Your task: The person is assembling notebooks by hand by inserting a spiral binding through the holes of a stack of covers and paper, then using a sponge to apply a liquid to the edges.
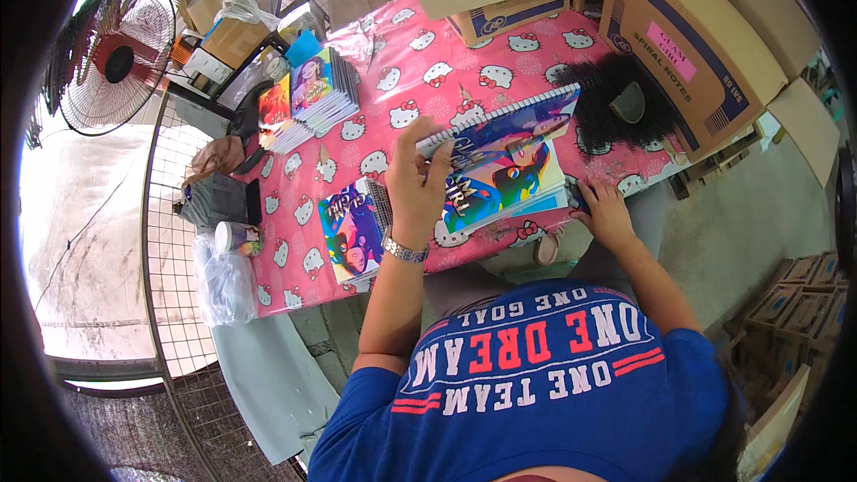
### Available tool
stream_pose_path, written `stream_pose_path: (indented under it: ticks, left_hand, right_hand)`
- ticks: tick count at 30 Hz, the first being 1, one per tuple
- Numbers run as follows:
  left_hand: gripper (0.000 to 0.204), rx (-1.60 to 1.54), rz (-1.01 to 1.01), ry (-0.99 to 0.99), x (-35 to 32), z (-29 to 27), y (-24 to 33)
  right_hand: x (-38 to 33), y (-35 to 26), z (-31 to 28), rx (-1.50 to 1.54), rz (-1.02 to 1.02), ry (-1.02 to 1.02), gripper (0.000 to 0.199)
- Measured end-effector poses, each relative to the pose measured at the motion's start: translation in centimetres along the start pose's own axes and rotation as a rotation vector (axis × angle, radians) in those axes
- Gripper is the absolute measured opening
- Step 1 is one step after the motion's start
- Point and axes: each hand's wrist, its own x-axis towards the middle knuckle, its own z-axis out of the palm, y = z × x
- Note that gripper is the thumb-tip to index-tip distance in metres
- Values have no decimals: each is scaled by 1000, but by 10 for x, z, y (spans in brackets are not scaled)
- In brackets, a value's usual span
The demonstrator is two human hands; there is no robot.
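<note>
— Step in hand? Where?
— Squaring spiral notebooks (504,156) at worktop (420,62) centre. Left hand (417,180) grip grasping spiral edge; right hand (603,207) clenched on corner, four o'clock.
— Next?
— Probably steady alignment.

The worktop (500,45) wears a glossy pink plastic sheet that catches the light at upper centre. The notebook (504,156) at centre has a shiny printed paper cover and a metal spiral. Upper right, the box (687,45) is matt brown cardboard. At far left, the fan (112,54) has a wire-metal guard. The wristwatch (404,252) band looks metallic.
</note>
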Motion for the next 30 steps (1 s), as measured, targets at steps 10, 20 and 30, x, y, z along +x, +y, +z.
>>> stream_pose_path:
  ticks: [10,20,30]
  left_hand:
    - [24,106,-146,-31,11,-7,0]
    - [19,49,-226,-40,8,-9,-3]
    - [11,102,-173,-34,3,-9,0]
  right_hand:
    - [2,3,-3,-31,82,48,66]
    - [25,-40,-69,587,119,261,68]
    - [110,-151,-138,653,-403,319,66]
